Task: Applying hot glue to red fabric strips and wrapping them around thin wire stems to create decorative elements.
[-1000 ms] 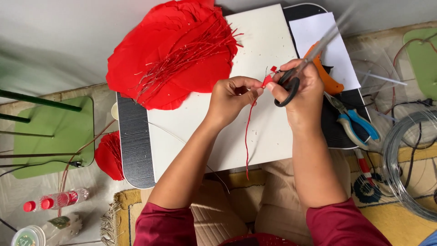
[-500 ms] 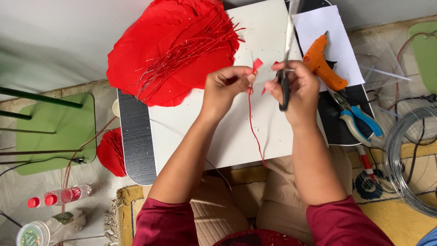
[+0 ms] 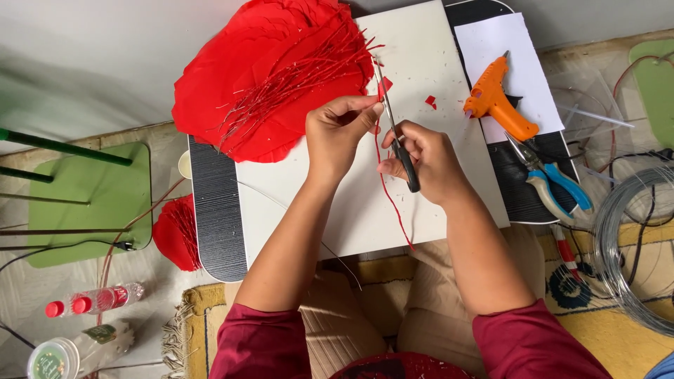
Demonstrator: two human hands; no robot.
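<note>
My left hand (image 3: 338, 132) pinches the top of a thin red-wrapped wire (image 3: 388, 189), which hangs down over a white board (image 3: 337, 203); a small red paper tab (image 3: 384, 85) sticks up above my fingertips. My right hand (image 3: 427, 160) grips black-handled scissors (image 3: 395, 137), their blades pointing up along the wire beside the tab. A small red paper scrap (image 3: 430, 101) lies on the board to the right. A pile of red paper petals with red wire stems (image 3: 274, 77) covers the board's upper left.
An orange glue gun (image 3: 496, 98) rests on white paper (image 3: 502, 49). Blue-handled pliers (image 3: 551, 179) and a coil of grey wire (image 3: 628, 245) lie at right. A green stool (image 3: 84, 203), a red paper piece (image 3: 175, 235) and bottles (image 3: 88, 303) are at left.
My right hand has dropped lower and swung the scissors from upright to blades-up beside the wire. The left hand shifted slightly left. A cut red scrap now lies on the board.
</note>
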